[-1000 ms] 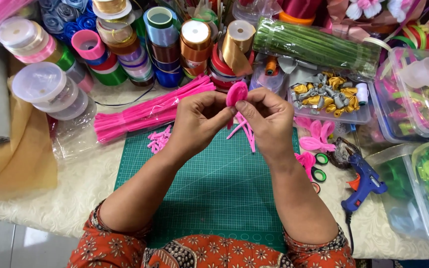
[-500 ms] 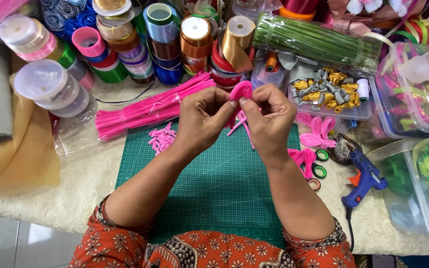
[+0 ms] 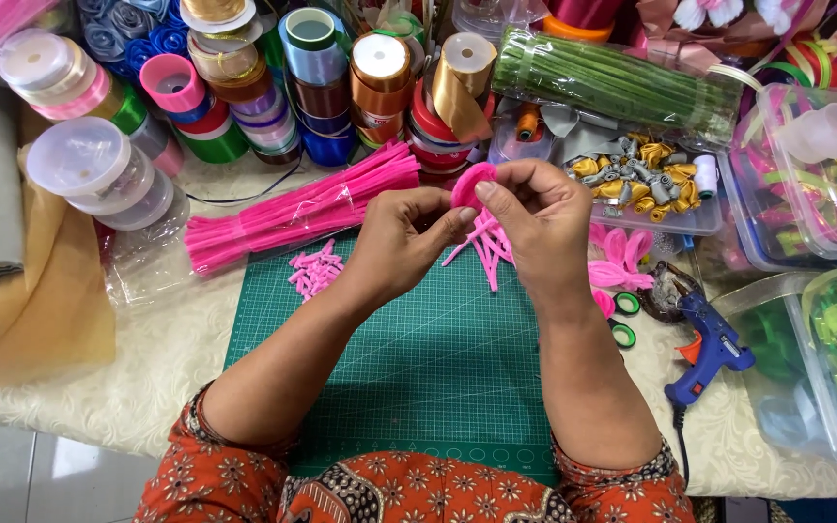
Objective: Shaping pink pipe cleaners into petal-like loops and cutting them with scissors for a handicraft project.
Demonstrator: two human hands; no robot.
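Above the green cutting mat (image 3: 418, 368), your left hand (image 3: 399, 242) and right hand (image 3: 540, 218) close their fingertips together on a small pink ribbon petal (image 3: 472, 184). Behind them lies a clear bag of pink pipe cleaners (image 3: 293, 208), then stacked ribbon spools (image 3: 317, 58) and a clear sleeve of green stems (image 3: 612, 82). Lidded round tubs (image 3: 89, 169) stand left; a blue glue gun (image 3: 714, 349) rests right on the cream-clothed worktop (image 3: 147, 378).
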